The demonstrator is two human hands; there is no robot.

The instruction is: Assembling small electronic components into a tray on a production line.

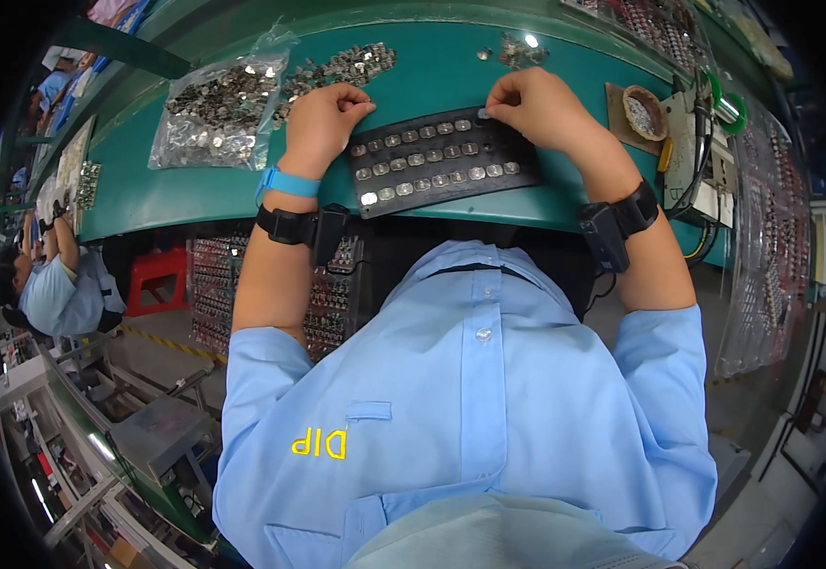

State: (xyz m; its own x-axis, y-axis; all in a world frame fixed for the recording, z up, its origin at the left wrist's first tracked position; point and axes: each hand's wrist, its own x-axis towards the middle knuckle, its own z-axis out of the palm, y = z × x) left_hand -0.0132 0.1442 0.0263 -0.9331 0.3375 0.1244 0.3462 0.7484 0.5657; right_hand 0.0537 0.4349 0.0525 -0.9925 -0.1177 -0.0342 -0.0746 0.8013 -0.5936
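Observation:
A black slotted tray (515, 150) lies tilted on the green bench before me, with rows of small silver metal pieces (420, 181) set in it. At its far right corner, my right hand (538, 106) pinches a small metal piece (484, 113) between thumb and fingertips. My left hand (325, 125) is held just off the tray's far left corner, thumb and forefinger pressed together. Whatever lies between those fingers is too small to make out. Beyond the left hand, a loose heap of the metal pieces (351, 64) spreads over the bench.
A clear plastic bag (212, 119) full of metal pieces lies left. A smaller pile (522, 51) is beyond my right hand. Right stand a round bowl (644, 112), a boxy bench unit (704, 156) with cables and a green spool (731, 112). A co-worker (64, 284) sits far left.

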